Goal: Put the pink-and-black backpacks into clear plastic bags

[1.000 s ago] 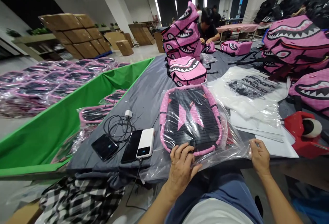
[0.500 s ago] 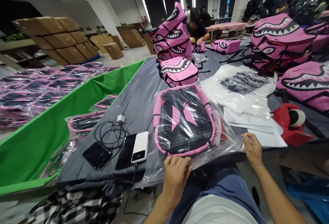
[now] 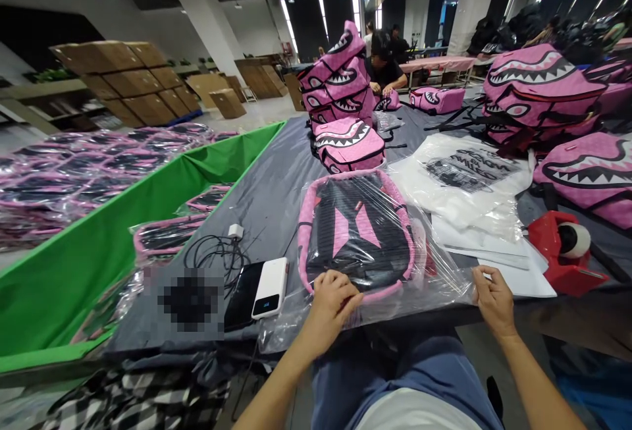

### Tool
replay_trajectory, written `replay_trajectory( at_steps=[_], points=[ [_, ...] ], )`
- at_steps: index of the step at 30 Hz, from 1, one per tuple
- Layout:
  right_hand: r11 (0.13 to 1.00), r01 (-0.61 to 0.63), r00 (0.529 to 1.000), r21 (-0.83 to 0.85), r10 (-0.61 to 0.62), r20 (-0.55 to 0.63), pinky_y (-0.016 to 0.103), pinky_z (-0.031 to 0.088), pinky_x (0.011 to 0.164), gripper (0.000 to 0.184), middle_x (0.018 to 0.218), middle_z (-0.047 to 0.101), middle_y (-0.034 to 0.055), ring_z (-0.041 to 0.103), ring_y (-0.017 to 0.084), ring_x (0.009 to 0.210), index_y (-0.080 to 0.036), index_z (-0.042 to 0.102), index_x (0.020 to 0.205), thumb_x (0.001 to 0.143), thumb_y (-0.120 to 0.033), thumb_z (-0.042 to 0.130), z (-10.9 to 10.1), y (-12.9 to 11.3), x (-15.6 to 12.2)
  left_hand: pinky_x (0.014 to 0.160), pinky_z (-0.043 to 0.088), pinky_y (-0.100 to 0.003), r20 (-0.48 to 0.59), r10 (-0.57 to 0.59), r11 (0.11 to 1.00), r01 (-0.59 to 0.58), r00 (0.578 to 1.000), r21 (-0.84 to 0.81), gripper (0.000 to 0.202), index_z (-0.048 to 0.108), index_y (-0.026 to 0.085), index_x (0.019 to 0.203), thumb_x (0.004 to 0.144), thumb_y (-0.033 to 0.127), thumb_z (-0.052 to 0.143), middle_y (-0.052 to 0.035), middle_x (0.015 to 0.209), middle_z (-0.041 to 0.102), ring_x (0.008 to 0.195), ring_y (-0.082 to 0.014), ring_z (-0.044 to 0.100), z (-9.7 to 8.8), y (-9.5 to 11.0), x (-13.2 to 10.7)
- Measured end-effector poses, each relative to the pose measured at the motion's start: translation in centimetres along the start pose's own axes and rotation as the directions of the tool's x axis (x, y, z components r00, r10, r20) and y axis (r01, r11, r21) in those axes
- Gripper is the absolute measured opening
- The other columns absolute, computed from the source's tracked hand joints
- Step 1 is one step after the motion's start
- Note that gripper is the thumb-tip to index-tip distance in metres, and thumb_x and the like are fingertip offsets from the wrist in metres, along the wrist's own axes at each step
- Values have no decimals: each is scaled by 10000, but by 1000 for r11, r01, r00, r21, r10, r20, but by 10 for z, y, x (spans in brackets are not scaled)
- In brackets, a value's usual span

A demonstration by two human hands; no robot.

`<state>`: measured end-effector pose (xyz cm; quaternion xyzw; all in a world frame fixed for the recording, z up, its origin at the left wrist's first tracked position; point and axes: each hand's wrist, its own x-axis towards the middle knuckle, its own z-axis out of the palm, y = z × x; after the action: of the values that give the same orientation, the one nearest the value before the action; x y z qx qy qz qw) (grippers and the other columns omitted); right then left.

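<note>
A pink-and-black backpack (image 3: pixel 358 226) lies back-panel up inside a clear plastic bag (image 3: pixel 444 272) at the table's near edge. Over the backpack's lower edge my left hand (image 3: pixel 333 301) is closed, its fingers curled against the film; the fingertips are partly hidden. My right hand (image 3: pixel 494 298) pinches the bag's right-hand corner between thumb and fingers, drawing the loose film out flat. Pink shark-face backpacks (image 3: pixel 348 143) are stacked just behind the bagged one.
Right of the bag are printed white plastic bags (image 3: pixel 469 170), papers and a red tape dispenser (image 3: pixel 565 252). A white power bank (image 3: pixel 270 288), a phone and a coiled cable lie left. Beyond is a green-sided bin (image 3: pixel 99 265) with bagged backpacks. A co-worker (image 3: pixel 388 68) sits opposite.
My left hand has moved up from the bag's near edge onto the backpack's lower border. My right hand keeps its pinch on the corner. The view has tilted up slightly.
</note>
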<state>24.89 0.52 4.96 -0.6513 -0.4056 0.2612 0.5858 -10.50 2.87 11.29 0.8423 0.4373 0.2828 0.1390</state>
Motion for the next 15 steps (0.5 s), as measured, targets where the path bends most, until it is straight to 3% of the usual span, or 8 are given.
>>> replay_trajectory(
  at_steps=[4,10,15],
  points=[
    [997,-76,997,16,76,35,251,279,390,626,414,447,-67,384,127,372,-227,557,862,679,-810,696,1,-1,6,835,342,-384,190,-107,977,139,976,-164,351,720,252,733,992,386,526,-16,744,661,834,-216,547,-6,-12,20],
    [990,-140,988,-6,140,66,233,272,398,645,440,449,-76,354,106,387,-216,564,880,660,-805,710,2,6,11,757,328,-355,410,-73,915,224,909,-335,469,721,255,622,948,535,533,-22,620,633,756,-211,519,-10,-25,38],
    [983,-97,992,-159,109,69,231,206,404,634,456,343,-90,283,89,416,-206,578,761,700,-836,616,9,9,18,828,326,-376,453,-165,938,282,876,-203,500,698,224,677,996,496,427,-22,718,654,826,-208,515,-7,-17,31]
  ],
)
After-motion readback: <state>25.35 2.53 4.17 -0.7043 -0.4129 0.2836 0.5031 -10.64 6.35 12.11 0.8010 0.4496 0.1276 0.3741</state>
